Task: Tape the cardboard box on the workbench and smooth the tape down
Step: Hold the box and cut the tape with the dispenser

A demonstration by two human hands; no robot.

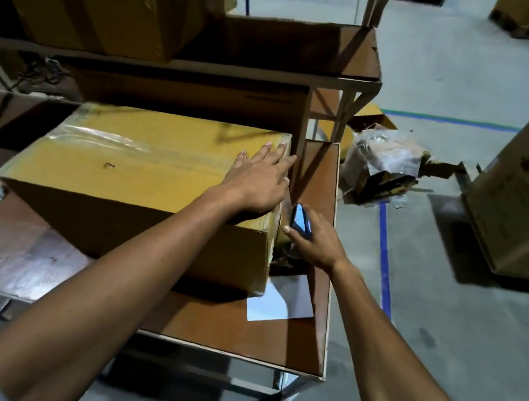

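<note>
Under the spread fingers (277, 157) of the left hand (259, 182), flat on top, the cardboard box (143, 167) sits on the worktop (235, 331). Beyond those fingertips a clear tape strip (99, 138) already crosses the lid. The right hand (314, 239), fingers clamped on a blue tape dispenser (299, 221), works the box's right end, seemingly unfinished; smoothing remains. No writing on the box is legible.

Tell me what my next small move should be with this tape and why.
Probably pull the tape dispenser in your right hand down the box end; it sits at the top right edge while your left hand lies flat on top.
</note>
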